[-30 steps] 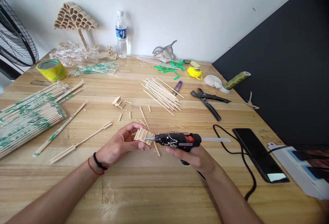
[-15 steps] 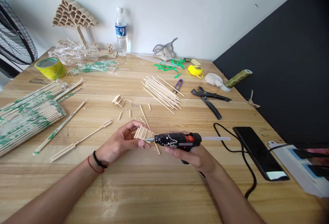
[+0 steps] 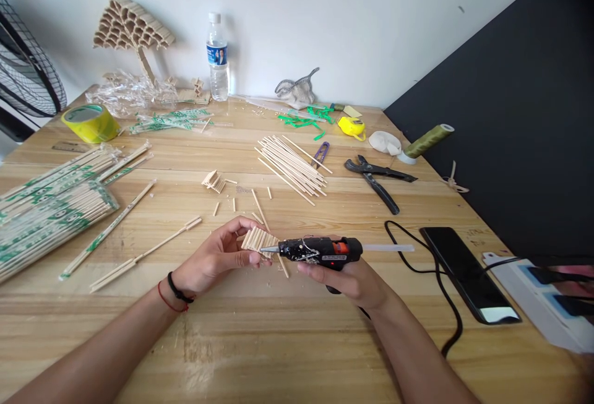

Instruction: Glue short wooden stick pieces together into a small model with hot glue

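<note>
Left fingers (image 3: 236, 224): bent and closed on a stick panel (image 3: 257, 239), thumb at its near side, the others curled behind it.
Stick panel: short pale sticks side by side, held above the middle of the surface (image 3: 278, 342), well apart from its left and right edges.
Right fingers (image 3: 320, 273): wrapped round the grip of a black glue gun (image 3: 320, 250), one digit stretched along below the barrel (what the hidden ones do behind it, I cannot tell).
Nozzle (image 3: 271, 249): pointing left over my panel's near side; whether its tip touches, I cannot tell.
Glue stick (image 3: 390, 247): poking from the gun's back, toward the surface's right edge.
Loose stick (image 3: 260, 209): lying slantwise on the surface, partly hidden by the panel.
Stick bundle (image 3: 292, 166): between my hands and the far edge, overlapping purple snips (image 3: 321, 153).
Pliers (image 3: 383, 195): right of that bundle, toward the right edge.
Phone (image 3: 464, 274): near the right edge, beside a white power strip (image 3: 533, 305).
Bottle (image 3: 217, 82): upright at the far edge.
</note>
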`<control>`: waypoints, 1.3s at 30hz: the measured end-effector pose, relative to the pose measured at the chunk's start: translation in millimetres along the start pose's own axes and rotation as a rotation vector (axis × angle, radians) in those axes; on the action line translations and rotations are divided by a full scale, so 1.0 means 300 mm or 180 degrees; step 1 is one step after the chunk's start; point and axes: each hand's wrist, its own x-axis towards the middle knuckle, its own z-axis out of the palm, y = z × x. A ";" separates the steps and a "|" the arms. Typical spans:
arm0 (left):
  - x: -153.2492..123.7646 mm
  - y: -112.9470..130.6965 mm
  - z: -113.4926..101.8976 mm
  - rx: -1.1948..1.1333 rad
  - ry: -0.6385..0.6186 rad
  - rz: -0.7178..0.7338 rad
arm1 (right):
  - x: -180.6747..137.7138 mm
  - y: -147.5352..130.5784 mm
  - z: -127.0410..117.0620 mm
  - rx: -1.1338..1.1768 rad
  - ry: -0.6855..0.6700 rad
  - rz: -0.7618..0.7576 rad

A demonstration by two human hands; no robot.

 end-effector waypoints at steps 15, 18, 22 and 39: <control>0.002 0.000 0.000 0.0048 -0.0008 0.0055 | 0.002 0.001 0.003 -0.0078 0.0096 -0.0122; 0.001 0.001 0.000 0.0039 -0.0019 0.0060 | 0.002 -0.001 0.003 -0.0105 0.0085 -0.0083; 0.001 0.004 0.001 0.0024 0.0001 0.0014 | 0.001 -0.001 -0.001 -0.0160 0.0077 0.0053; -0.001 0.005 0.003 0.0044 -0.0010 0.0046 | -0.004 0.008 -0.007 -0.0377 0.0346 0.0239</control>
